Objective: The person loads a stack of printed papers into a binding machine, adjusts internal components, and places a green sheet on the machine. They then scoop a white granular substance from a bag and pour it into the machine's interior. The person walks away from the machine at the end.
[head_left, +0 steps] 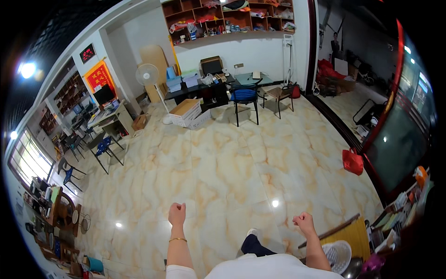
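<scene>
Both my arms reach out in front of me over the marbled tile floor (218,172). My left hand (177,214) is curled into a fist, with a thin gold bracelet (178,239) round its wrist. Nothing shows between its fingers. On the right, my right hand (304,223) is also closed, its fingers folded in, and no object shows in it. Neither hand touches anything. Nearest to the right forearm are a yellow wooden board (355,235) and a white plastic basket (343,255). One shoe (252,232) of mine shows below, between the hands.
Ahead stand a dark desk (186,94), a blue chair (244,96), a brown chair (280,95), white boxes (186,111) and a standing fan (147,74). A red bag (352,161) sits by the doorway at right. Black chairs (104,148) stand at left.
</scene>
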The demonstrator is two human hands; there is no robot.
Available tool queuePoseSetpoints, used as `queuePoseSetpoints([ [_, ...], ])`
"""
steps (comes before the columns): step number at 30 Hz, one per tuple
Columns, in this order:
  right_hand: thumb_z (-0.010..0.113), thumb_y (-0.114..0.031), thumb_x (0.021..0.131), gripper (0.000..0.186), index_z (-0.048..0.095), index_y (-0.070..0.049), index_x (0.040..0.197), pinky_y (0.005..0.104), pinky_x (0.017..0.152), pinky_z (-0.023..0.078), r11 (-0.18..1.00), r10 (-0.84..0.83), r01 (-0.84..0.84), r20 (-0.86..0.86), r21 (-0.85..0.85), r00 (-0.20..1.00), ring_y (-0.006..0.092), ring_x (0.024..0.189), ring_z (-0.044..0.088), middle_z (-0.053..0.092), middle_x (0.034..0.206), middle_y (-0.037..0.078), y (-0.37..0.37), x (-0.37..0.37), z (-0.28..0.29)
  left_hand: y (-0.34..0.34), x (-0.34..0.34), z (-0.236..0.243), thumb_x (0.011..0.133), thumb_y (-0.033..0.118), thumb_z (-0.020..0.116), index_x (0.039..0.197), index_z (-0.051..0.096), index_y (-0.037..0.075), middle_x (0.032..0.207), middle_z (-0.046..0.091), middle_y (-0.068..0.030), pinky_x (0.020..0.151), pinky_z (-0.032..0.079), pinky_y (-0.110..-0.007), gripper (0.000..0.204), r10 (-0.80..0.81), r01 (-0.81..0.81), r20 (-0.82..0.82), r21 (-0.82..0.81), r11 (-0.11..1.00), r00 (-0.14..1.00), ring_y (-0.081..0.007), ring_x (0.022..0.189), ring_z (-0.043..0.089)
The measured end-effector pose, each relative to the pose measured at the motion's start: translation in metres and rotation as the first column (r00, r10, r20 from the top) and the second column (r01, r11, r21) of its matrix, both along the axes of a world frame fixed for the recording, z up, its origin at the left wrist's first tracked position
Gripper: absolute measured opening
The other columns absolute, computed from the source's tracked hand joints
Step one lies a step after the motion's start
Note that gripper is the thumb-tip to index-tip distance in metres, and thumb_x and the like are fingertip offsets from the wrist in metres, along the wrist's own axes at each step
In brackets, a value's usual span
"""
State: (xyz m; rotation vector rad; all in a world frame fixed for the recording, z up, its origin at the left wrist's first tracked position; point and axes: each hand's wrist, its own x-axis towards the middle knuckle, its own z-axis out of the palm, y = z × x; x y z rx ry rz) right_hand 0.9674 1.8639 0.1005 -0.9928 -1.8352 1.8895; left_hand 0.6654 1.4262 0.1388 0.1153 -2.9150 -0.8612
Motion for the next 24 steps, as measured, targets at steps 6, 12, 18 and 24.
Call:
queuePoseSetpoints([
  [6,0.066,-0.005,0.080,0.040,0.033,-0.011,0.060,0.0276,0.052,0.053,0.989,-0.013,0.014,-0.007,0.148,1.000,0.0085,0.052,0.050,0.047,0.059,0.000,0.107,-0.197,0.022,0.005,-0.017,-0.165,0.083,0.046,0.055,0.100,0.066,0.001,0.107,0.062,-0.0244,0.089,0.046,-0.047,0.050,0.121,0.101,0.583,-0.334,0.937,0.804,-0.0404,0.105,0.057],
  [12,0.065,-0.003,0.079,0.038,0.033,-0.010,0.060,0.0263,0.045,0.045,0.973,-0.049,0.069,-0.092,0.222,0.995,0.0091,0.048,0.048,0.043,0.055,-0.001,0.235,-0.356,0.032,0.035,0.024,-0.217,0.087,0.039,0.053,0.097,0.068,0.004,0.108,0.064,-0.0189,0.090,0.046,-0.040,0.039,0.198,0.011,0.869,-0.228,0.974,0.454,-0.0325,0.106,0.059],
  [18,0.062,-0.001,0.078,0.030,0.037,-0.010,0.063,0.0276,0.041,0.044,0.957,-0.197,0.205,-0.061,0.205,0.979,0.0115,0.047,0.049,0.045,0.056,0.001,0.377,-0.443,-0.040,0.159,-0.187,-0.242,0.085,0.034,0.054,0.093,0.069,0.004,0.104,0.064,-0.0210,0.085,0.048,-0.043,0.034,0.141,0.043,0.878,-0.180,0.983,0.457,-0.0345,0.101,0.061],
  [24,0.058,-0.003,0.078,0.015,0.049,-0.008,0.067,0.0259,0.040,0.040,0.857,-0.447,0.489,0.235,-0.165,0.863,0.0123,0.047,0.050,0.049,0.056,0.002,0.497,-0.447,-0.076,0.390,-0.531,-0.201,0.084,0.026,0.052,0.089,0.067,0.003,0.097,0.064,-0.0225,0.081,0.048,-0.045,0.027,-0.182,0.216,0.272,-0.099,0.971,0.945,-0.0370,0.094,0.060],
])
